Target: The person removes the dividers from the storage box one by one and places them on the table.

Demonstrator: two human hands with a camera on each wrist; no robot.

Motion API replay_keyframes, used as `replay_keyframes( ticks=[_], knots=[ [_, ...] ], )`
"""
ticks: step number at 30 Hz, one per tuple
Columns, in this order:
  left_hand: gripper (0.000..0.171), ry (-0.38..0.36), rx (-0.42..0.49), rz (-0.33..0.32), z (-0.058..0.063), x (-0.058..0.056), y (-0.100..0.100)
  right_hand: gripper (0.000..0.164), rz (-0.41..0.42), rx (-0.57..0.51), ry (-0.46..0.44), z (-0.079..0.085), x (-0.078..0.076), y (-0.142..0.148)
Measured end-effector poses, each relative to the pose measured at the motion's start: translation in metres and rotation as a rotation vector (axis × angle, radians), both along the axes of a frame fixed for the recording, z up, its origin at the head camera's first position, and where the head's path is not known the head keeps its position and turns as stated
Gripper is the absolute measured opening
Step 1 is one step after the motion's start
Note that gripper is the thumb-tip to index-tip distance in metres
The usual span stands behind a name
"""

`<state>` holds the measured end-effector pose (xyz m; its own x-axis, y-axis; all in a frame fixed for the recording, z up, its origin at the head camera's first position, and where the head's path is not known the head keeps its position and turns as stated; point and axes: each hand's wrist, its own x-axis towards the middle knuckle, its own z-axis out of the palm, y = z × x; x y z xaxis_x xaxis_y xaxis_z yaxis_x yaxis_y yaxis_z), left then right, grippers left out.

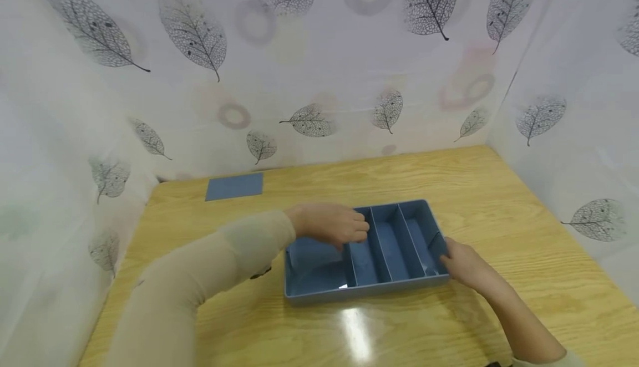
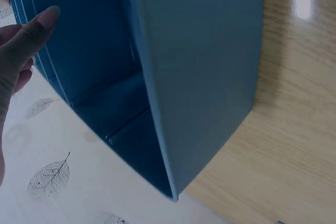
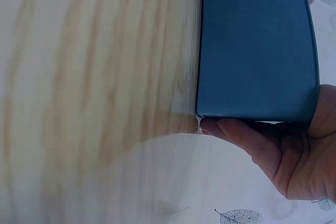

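A blue-grey drawer organizer box (image 1: 366,288) stands on the table, split by thin upright dividers into one wide compartment at the left and several narrow ones. My left hand (image 1: 331,224) reaches over the wide compartment and pinches the top of the leftmost divider (image 1: 350,264). In the left wrist view, the thumb (image 2: 39,30) lies on the divider's near face and the fingers are behind it. My right hand (image 1: 466,264) grips the box's right end wall. The right wrist view shows its fingers (image 3: 247,137) along the outside, low near the tabletop; the thumb is partly hidden.
A flat blue-grey rectangular panel (image 1: 234,187) lies at the back left of the wooden table (image 1: 499,206). White sheets with a leaf print (image 1: 309,120) enclose the back and both sides. Light glares off the tabletop in front of the box.
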<state>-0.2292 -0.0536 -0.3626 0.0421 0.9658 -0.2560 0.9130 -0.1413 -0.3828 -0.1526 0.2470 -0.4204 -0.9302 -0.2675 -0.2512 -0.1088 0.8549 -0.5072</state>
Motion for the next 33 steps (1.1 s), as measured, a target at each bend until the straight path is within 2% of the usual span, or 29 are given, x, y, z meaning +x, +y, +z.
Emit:
replay_keyframes(
  ticks=[2, 7, 9, 13, 19, 27, 33],
  knots=[
    [0.038, -0.002, -0.010, -0.039, -0.004, 0.000, 0.002, 0.040, 0.004, 0.002, 0.016, 0.000, 0.000, 0.000],
    [0.013, 0.009, 0.017, -0.151, -0.013, -0.001, 0.006, 0.040, 0.014, 0.006, 0.031, -0.001, -0.001, 0.000],
    [0.015, 0.030, 0.042, -0.181, -0.016, -0.002, 0.008, 0.040, 0.016, 0.012, 0.036, -0.001, -0.001, 0.001],
    [0.025, 0.061, 0.044, -0.199, -0.019, -0.003, 0.015, 0.040, 0.015, 0.011, 0.040, 0.001, -0.002, 0.002],
    [0.025, 0.062, -0.009, -0.192, -0.022, -0.003, 0.018, 0.042, 0.025, -0.003, 0.034, 0.001, -0.002, 0.002],
    [0.026, 0.115, -0.034, -0.292, -0.026, -0.003, 0.020, 0.040, 0.008, -0.017, -0.012, 0.001, -0.002, 0.003],
    [0.026, 0.117, -0.040, -0.302, -0.031, -0.002, 0.017, 0.039, -0.008, -0.054, -0.040, -0.001, 0.001, 0.002]
  ],
)
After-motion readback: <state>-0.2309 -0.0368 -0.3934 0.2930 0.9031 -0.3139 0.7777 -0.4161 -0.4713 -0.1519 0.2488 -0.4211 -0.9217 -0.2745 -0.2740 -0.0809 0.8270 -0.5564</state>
